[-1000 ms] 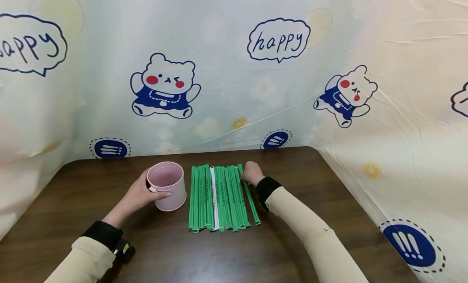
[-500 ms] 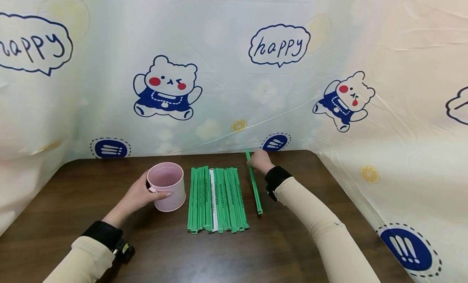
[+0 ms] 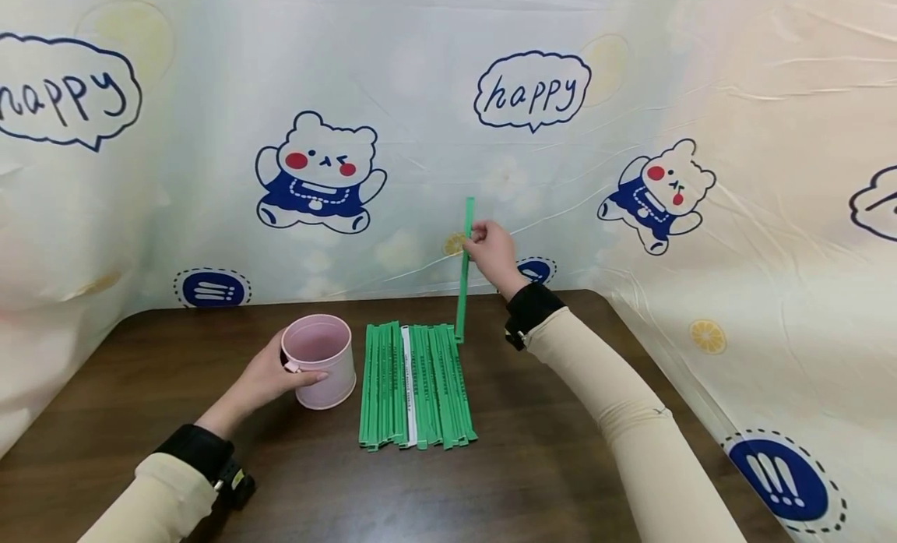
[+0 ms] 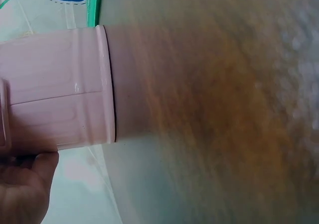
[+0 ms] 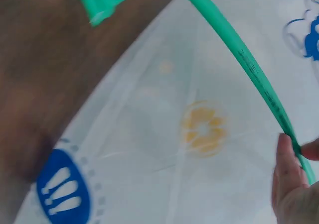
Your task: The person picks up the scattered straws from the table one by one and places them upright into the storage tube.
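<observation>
A straw in a green printed wrapper [image 3: 462, 297] is pinched between the thumb and fingers of my right hand [image 3: 494, 256]. It stands nearly upright above the table's far edge; in the right wrist view the held straw [image 5: 255, 78] runs down to the fingertips. My left hand [image 3: 269, 374] grips a pink cup [image 3: 335, 378] standing on the table, thumb across its near side, other fingers mostly hidden behind. Right of the cup lies a row of green wrapped straws [image 3: 440, 387], side by side, with one white wrapped straw [image 3: 409, 387] among them.
The dark wooden table [image 3: 336, 488] has a rounded far right corner. A printed cloth [image 3: 427, 153] with cartoon bears hangs behind it and along both sides.
My right hand has drawn one green straw away from the row's right end and lifted it up and away from me, tilting it upright. The left hand and cup stay put.
</observation>
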Motion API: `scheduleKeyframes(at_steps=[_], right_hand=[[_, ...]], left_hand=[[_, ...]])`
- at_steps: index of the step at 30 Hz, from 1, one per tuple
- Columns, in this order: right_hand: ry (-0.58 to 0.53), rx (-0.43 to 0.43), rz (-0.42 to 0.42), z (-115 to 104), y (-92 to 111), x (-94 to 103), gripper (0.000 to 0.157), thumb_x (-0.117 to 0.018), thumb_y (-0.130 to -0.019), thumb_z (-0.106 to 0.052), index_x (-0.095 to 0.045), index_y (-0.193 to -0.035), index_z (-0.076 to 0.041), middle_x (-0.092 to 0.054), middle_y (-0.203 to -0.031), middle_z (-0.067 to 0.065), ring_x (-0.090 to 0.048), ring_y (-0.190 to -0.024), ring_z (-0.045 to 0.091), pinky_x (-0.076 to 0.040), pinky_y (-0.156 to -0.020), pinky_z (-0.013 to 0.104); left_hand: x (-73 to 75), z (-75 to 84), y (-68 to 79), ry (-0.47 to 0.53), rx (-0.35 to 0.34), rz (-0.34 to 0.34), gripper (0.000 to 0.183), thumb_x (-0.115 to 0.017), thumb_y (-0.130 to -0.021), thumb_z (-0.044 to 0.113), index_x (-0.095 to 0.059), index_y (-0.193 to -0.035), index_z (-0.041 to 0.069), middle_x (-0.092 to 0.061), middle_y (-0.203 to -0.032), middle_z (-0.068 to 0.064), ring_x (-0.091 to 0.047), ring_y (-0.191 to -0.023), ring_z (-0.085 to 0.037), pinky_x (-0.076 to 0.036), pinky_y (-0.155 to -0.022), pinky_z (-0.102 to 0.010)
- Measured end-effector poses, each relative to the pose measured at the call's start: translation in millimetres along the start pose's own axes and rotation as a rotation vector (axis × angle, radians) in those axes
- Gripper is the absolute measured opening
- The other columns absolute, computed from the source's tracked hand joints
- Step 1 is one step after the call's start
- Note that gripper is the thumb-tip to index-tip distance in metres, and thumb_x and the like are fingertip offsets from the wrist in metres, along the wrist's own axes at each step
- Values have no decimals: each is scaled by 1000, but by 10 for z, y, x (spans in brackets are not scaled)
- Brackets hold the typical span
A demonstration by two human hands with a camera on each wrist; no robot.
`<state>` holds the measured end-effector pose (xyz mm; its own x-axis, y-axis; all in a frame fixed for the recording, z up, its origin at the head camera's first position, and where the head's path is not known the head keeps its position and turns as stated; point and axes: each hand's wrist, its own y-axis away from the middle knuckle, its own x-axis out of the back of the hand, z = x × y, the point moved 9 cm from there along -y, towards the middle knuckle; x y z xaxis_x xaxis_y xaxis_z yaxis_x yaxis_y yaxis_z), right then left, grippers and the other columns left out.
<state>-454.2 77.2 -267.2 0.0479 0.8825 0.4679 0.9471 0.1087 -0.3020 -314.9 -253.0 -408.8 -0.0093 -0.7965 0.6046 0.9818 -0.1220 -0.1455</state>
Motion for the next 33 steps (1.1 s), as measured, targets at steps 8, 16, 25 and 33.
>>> scheduleKeyframes(at_steps=[8, 16, 25, 33], right_hand=[[-201, 200, 11, -775, 91, -427, 35, -55, -100, 0, -51, -135, 7, -61, -115, 22, -61, -102, 27, -59, -85, 29], [-230, 338, 64, -1242, 310, -916, 27, -60, -99, -1, -56, -124, 7, -66, -110, 23, -64, -100, 31, -53, -84, 18], [-266, 261, -67, -1065, 548, -1501, 30, -58, -102, -4, -54, -130, 4, -64, -114, 20, -63, -105, 28, -49, -85, 16], [-165, 207, -160, -749, 667, -1764, 29, -59, -102, -5, -57, -129, 3, -67, -113, 18, -64, -103, 26, -51, -86, 19]], left_hand=[[16, -1, 15, -35, -2, 2, 93, -86, -82, 29, -32, -150, -5, -53, -142, -32, -55, -127, -48, -49, -104, -66], [-5, 26, 24, -37, -15, 4, 93, -87, -82, 29, -32, -149, -7, -54, -140, -32, -56, -125, -48, -51, -103, -65], [-18, -29, 35, -37, 15, -5, 93, -85, -84, 29, -30, -150, -6, -53, -141, -32, -55, -127, -48, -52, -103, -64], [-17, 18, 35, -22, -17, 4, 92, -86, -82, 21, -32, -150, -7, -55, -139, -31, -58, -124, -45, -55, -100, -59]])
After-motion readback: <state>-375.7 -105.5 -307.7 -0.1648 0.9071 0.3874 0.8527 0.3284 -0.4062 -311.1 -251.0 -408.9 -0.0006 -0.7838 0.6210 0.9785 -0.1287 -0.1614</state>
